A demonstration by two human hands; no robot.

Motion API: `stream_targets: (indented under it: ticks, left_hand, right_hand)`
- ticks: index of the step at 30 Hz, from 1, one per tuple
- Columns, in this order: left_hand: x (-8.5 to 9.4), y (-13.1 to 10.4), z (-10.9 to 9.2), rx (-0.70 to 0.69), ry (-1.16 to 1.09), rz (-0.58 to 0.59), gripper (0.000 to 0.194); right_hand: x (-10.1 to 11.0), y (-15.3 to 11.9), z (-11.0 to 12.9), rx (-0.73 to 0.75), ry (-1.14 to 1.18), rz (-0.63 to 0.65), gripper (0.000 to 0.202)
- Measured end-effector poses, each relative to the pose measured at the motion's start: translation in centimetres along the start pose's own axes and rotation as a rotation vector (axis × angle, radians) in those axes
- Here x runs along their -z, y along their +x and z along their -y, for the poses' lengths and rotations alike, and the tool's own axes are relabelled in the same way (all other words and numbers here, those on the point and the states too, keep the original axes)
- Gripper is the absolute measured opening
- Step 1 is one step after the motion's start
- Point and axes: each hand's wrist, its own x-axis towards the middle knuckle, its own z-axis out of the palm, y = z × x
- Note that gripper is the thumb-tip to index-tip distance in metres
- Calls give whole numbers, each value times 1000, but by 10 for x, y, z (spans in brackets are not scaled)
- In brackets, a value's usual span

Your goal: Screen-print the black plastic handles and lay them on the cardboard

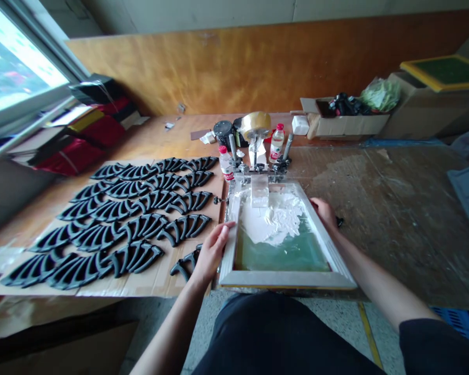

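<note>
Steady the screen frame (287, 279) evenly from its 2 sides.
Your left hand (211, 251) and right hand (325, 212) flank it; I cannot tell whether their fingers grip.

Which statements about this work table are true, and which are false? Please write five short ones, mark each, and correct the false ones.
1. The left hand is at the left side of the frame. True.
2. The right hand is holding a bottle. False: it is at the right side of the frame.
3. White paste lies inside the frame. True.
4. The black pieces lie to the right of the frame. False: they lie in rows on the cardboard to its left.
5. Two bottles with red caps stand on the table. True.
</note>
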Motion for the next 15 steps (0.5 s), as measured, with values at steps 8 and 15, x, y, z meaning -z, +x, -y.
stream_targets:
  ticks: [8, 15]
  left_hand:
    - [-13, 19, 92, 66, 264, -28, 67]
    - [-7, 23, 102, 110, 324, -17, 61]
  right_hand:
    - [-8, 73, 80, 135, 322, 138, 47]
    - [-8, 32, 101, 457, 214, 386, 1]
